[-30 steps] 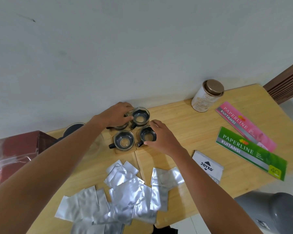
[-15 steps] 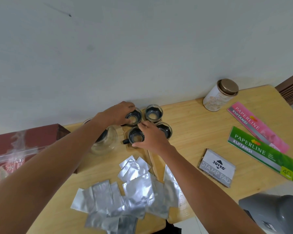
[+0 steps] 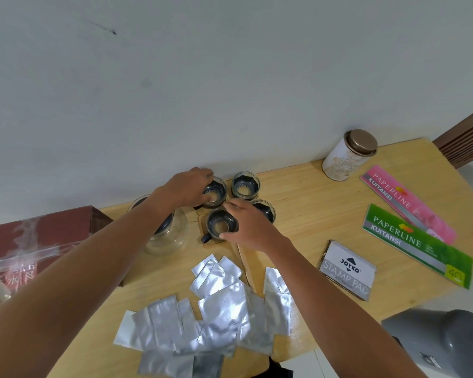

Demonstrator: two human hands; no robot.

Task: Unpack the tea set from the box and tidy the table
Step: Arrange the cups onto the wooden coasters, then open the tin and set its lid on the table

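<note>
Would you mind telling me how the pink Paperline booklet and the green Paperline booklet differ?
The pink booklet lies nearer the wall; the green booklet lies nearer the table's front edge. The green booklet shows a yellow "40" corner; none is visible on the pink booklet. Both are long, flat, and printed "PAPERLINE KUITANSI".

Soft, even daylight fills the scene, moderately bright, with no visible lamp or window. The pale wall at twelve o'clock looks flat grey-white, darkening slightly toward the upper corners. Shadows are faint and diffuse, thin beneath the forearms and behind the tin at two o'clock. The foil sachets at six o'clock throw bright white glare patches. Wide-angle distortion bends the table edges and stretches the forearms near the bottom corners. Fine detail is slightly soft throughout, and print on the green booklet at three o'clock smears.
</note>
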